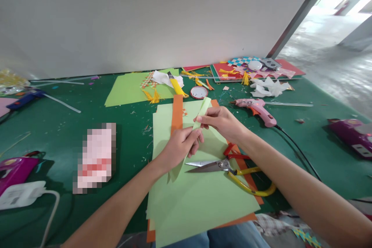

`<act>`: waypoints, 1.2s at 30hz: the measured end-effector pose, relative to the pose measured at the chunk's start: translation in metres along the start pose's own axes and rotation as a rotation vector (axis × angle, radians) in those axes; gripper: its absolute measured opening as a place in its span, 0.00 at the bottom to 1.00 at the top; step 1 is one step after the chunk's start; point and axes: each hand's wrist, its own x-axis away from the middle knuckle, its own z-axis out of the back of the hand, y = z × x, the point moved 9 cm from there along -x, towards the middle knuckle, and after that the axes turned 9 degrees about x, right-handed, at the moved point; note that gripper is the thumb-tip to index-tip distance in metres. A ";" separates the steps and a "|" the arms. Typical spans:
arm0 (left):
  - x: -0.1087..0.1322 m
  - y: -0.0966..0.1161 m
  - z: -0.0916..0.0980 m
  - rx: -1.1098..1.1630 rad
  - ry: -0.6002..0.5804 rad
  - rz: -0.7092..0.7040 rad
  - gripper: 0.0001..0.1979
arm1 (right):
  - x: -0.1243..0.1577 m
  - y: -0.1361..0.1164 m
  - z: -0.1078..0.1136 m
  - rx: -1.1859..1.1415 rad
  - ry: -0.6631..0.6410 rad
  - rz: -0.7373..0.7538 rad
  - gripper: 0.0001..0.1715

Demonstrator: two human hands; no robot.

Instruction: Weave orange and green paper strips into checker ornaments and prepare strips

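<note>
A light green paper strip (205,104) slants between my two hands above a stack of light green paper sheets (197,205). My left hand (184,143) is closed around its lower part, and the tail hangs below the fingers. Higher up, my right hand (217,120) pinches the strip between thumb and fingers. Just under my hands lie scissors (223,165) with yellow handles, blades slightly apart and pointing left. An orange paper strip (177,112) rests on the stack beside my left hand. Orange sheets (241,162) stick out from under the green ones.
Behind the stack are a yellow utility knife (176,85), a round lid (199,92) and yellow tassels (152,96). A pink glue gun (257,109) with a cord lies to the right, crumpled white paper (270,86) behind it. A white adapter (23,195) is at left.
</note>
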 end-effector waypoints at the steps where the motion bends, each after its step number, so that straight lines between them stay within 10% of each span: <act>1: 0.000 0.000 0.000 0.006 0.000 0.001 0.18 | 0.000 0.000 0.000 0.002 0.004 0.001 0.15; 16: 0.001 -0.001 -0.004 0.043 -0.027 0.029 0.19 | 0.003 -0.003 -0.007 0.093 -0.080 -0.052 0.18; 29: 0.003 -0.003 -0.007 0.054 -0.064 0.054 0.19 | -0.001 -0.003 0.018 0.014 0.093 0.003 0.17; 36: 0.002 -0.001 -0.005 0.056 -0.041 0.038 0.19 | 0.003 -0.004 -0.005 0.135 -0.094 -0.063 0.18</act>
